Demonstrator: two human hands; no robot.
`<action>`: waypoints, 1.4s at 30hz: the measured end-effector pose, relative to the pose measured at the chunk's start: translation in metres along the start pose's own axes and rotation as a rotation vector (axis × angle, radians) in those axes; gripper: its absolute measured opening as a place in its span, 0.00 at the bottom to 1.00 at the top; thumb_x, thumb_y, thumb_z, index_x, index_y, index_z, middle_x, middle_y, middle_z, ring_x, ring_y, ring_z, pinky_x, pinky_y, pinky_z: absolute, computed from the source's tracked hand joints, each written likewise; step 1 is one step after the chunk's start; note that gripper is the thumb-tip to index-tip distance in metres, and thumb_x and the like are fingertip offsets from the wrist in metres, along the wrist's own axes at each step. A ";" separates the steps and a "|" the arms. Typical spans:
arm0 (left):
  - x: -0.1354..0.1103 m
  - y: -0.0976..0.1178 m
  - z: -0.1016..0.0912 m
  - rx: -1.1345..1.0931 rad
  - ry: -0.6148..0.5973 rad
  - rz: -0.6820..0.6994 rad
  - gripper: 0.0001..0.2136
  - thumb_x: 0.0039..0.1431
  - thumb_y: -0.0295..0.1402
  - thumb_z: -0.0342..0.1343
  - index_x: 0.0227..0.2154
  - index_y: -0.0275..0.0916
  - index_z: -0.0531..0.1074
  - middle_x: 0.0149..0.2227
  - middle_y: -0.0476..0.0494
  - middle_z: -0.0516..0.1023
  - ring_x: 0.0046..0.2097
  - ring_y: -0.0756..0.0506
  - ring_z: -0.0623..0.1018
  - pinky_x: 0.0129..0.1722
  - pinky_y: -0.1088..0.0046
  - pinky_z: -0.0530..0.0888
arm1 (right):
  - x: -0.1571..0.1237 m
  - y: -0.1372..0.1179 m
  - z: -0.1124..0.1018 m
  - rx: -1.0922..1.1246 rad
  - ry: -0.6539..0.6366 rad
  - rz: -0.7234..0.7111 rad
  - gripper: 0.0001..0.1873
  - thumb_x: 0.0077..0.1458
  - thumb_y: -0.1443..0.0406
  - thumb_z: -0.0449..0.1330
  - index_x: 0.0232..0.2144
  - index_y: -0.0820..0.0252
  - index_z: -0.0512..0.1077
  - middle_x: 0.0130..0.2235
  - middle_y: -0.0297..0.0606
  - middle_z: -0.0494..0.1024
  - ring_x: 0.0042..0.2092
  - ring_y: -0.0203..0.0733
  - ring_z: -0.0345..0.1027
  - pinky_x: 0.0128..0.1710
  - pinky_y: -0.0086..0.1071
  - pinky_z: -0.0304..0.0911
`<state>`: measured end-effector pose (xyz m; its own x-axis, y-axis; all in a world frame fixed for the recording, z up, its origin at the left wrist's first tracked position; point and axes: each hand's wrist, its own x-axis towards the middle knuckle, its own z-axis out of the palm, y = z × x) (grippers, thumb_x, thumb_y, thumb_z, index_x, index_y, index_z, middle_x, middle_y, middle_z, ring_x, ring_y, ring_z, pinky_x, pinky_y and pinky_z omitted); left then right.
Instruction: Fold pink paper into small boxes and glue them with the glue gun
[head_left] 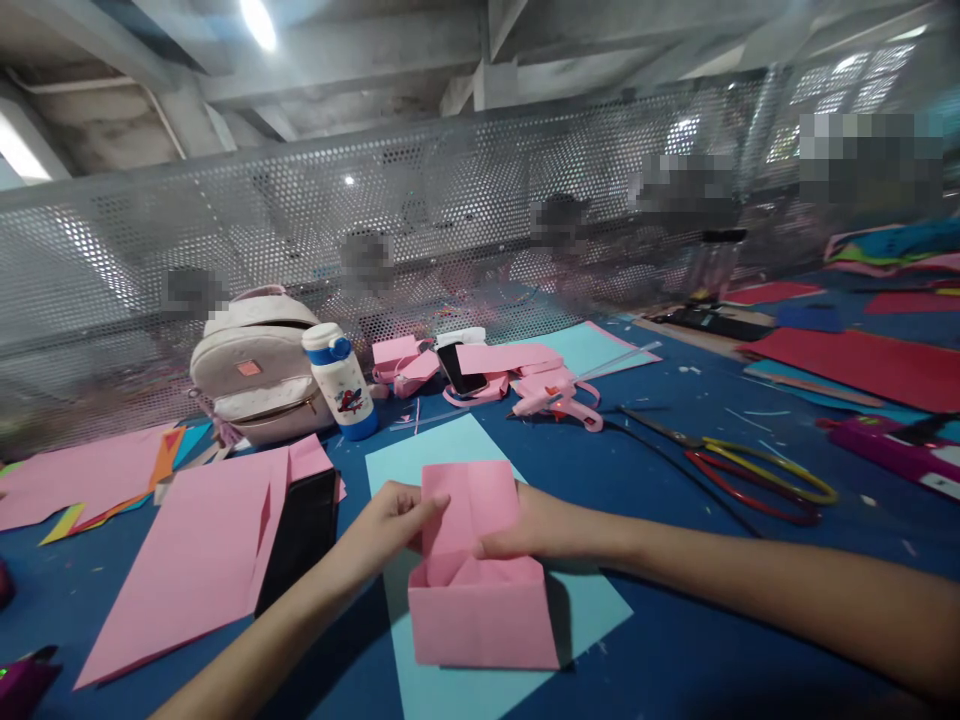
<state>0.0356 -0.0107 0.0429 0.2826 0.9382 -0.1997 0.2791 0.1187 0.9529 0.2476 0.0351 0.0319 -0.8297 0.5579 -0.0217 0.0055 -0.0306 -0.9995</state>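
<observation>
A pink paper box [484,625] with a raised back flap stands on a light blue paper sheet [600,605]. My left hand [405,515] grips the flap's left edge, thumb on its front face. From the other side my right hand [529,525] holds the flap, with its thumb pressed near the fold. The fingers behind the paper are hidden. Beyond the box lies a pink glue gun [555,400]. Scissors [727,455] with red and yellow handles lie spread to the right.
A white backpack [259,365] and a bottle [341,385] stand at back left. Pink paper [191,550] partly covers a black object [300,525]. A phone [459,370] lies among pink pieces. Red sheets [862,360] and a purple tool [892,450] lie right. A perforated metal partition [465,220] stands behind.
</observation>
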 end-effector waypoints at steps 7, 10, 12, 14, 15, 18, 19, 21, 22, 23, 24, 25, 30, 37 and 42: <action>-0.002 0.009 -0.002 -0.090 0.192 0.199 0.27 0.52 0.54 0.62 0.15 0.34 0.67 0.18 0.52 0.64 0.24 0.53 0.66 0.27 0.78 0.68 | 0.001 0.000 0.002 -0.012 0.027 -0.061 0.40 0.46 0.60 0.71 0.60 0.58 0.65 0.57 0.46 0.74 0.55 0.53 0.71 0.55 0.46 0.67; 0.000 0.005 -0.008 -0.243 0.218 0.230 0.19 0.56 0.49 0.63 0.31 0.35 0.78 0.27 0.47 0.76 0.31 0.50 0.75 0.36 0.76 0.72 | 0.002 0.003 0.001 -0.056 0.137 -0.129 0.37 0.47 0.57 0.71 0.58 0.59 0.68 0.57 0.47 0.75 0.57 0.55 0.69 0.57 0.48 0.66; 0.004 0.000 -0.012 -0.400 0.176 0.259 0.23 0.57 0.50 0.62 0.48 0.38 0.76 0.41 0.39 0.81 0.41 0.45 0.79 0.46 0.69 0.74 | 0.003 0.005 -0.002 -0.102 0.279 -0.144 0.34 0.47 0.54 0.70 0.55 0.60 0.70 0.55 0.48 0.76 0.57 0.56 0.70 0.57 0.49 0.66; 0.007 -0.006 -0.015 -0.498 0.103 0.335 0.32 0.54 0.54 0.62 0.56 0.40 0.71 0.52 0.34 0.77 0.51 0.39 0.78 0.52 0.64 0.72 | 0.003 0.008 -0.005 -0.129 0.436 -0.122 0.33 0.47 0.52 0.70 0.52 0.61 0.72 0.53 0.48 0.78 0.55 0.56 0.72 0.55 0.49 0.68; 0.009 -0.008 -0.015 -0.511 0.063 0.377 0.36 0.51 0.56 0.63 0.58 0.41 0.69 0.56 0.32 0.75 0.55 0.37 0.76 0.54 0.62 0.71 | 0.004 0.009 -0.006 -0.131 0.508 -0.115 0.33 0.46 0.50 0.70 0.51 0.61 0.73 0.51 0.48 0.79 0.54 0.57 0.72 0.54 0.49 0.69; 0.010 -0.013 -0.011 -0.456 -0.028 0.419 0.42 0.45 0.57 0.67 0.62 0.43 0.65 0.60 0.32 0.70 0.60 0.33 0.71 0.57 0.60 0.68 | 0.004 0.013 -0.010 -0.113 0.660 -0.132 0.34 0.44 0.49 0.70 0.50 0.62 0.73 0.51 0.48 0.79 0.53 0.56 0.74 0.52 0.46 0.71; 0.009 -0.014 -0.008 -0.429 -0.044 0.407 0.42 0.46 0.55 0.68 0.62 0.43 0.65 0.60 0.33 0.70 0.60 0.33 0.71 0.57 0.60 0.68 | 0.004 0.014 -0.010 -0.102 0.680 -0.136 0.34 0.44 0.49 0.70 0.49 0.62 0.74 0.50 0.49 0.80 0.52 0.56 0.74 0.51 0.45 0.72; 0.008 -0.015 -0.003 -0.394 -0.073 0.370 0.38 0.46 0.52 0.69 0.59 0.42 0.69 0.58 0.34 0.73 0.58 0.34 0.73 0.54 0.63 0.70 | 0.004 0.014 -0.010 -0.092 0.679 -0.124 0.32 0.45 0.48 0.70 0.46 0.63 0.75 0.47 0.49 0.81 0.49 0.56 0.76 0.49 0.44 0.73; 0.007 -0.016 0.000 -0.385 -0.084 0.359 0.36 0.47 0.51 0.69 0.57 0.41 0.71 0.56 0.35 0.75 0.55 0.35 0.74 0.52 0.64 0.71 | 0.003 0.014 -0.010 -0.094 0.671 -0.116 0.31 0.45 0.47 0.69 0.44 0.64 0.76 0.45 0.48 0.82 0.48 0.56 0.76 0.48 0.44 0.73; 0.006 -0.016 0.002 -0.376 -0.094 0.354 0.34 0.47 0.50 0.70 0.55 0.40 0.73 0.53 0.36 0.77 0.53 0.36 0.76 0.51 0.66 0.71 | 0.003 0.014 -0.010 -0.096 0.664 -0.108 0.30 0.45 0.47 0.69 0.42 0.64 0.77 0.43 0.48 0.82 0.47 0.56 0.77 0.47 0.44 0.73; 0.006 -0.017 0.004 -0.366 -0.101 0.352 0.32 0.47 0.49 0.70 0.54 0.39 0.74 0.50 0.37 0.79 0.50 0.38 0.77 0.49 0.67 0.71 | 0.003 0.014 -0.010 -0.098 0.659 -0.101 0.30 0.45 0.46 0.69 0.41 0.64 0.77 0.42 0.48 0.83 0.46 0.56 0.77 0.46 0.44 0.73; 0.006 -0.018 0.005 -0.358 -0.101 0.355 0.31 0.47 0.48 0.70 0.53 0.39 0.75 0.47 0.37 0.80 0.48 0.39 0.78 0.47 0.69 0.72 | 0.003 0.014 -0.010 -0.099 0.657 -0.093 0.29 0.45 0.46 0.69 0.40 0.65 0.77 0.42 0.48 0.83 0.45 0.56 0.77 0.45 0.43 0.73; 0.006 -0.021 0.006 -0.323 0.003 0.372 0.28 0.46 0.44 0.72 0.50 0.38 0.77 0.46 0.38 0.81 0.46 0.41 0.78 0.43 0.72 0.73 | 0.005 0.016 -0.010 -0.079 0.669 -0.051 0.31 0.44 0.46 0.69 0.41 0.65 0.78 0.43 0.47 0.83 0.45 0.55 0.77 0.44 0.41 0.73; 0.006 -0.023 0.009 -0.341 0.046 0.320 0.25 0.45 0.40 0.73 0.47 0.37 0.78 0.42 0.39 0.82 0.42 0.44 0.79 0.39 0.75 0.73 | 0.004 0.013 -0.006 -0.083 0.663 -0.043 0.28 0.45 0.49 0.69 0.44 0.61 0.78 0.45 0.43 0.82 0.48 0.53 0.76 0.49 0.40 0.72; 0.006 -0.020 0.010 -0.367 0.048 0.322 0.24 0.45 0.40 0.73 0.45 0.35 0.79 0.39 0.40 0.82 0.40 0.44 0.79 0.39 0.74 0.73 | 0.003 0.015 -0.006 -0.064 0.633 -0.023 0.26 0.46 0.50 0.69 0.44 0.58 0.78 0.44 0.41 0.82 0.47 0.54 0.76 0.48 0.42 0.72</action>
<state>0.0410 -0.0111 0.0203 0.2567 0.9589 0.1208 -0.1594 -0.0813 0.9839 0.2484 0.0418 0.0169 -0.3393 0.9406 0.0103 0.0414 0.0259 -0.9988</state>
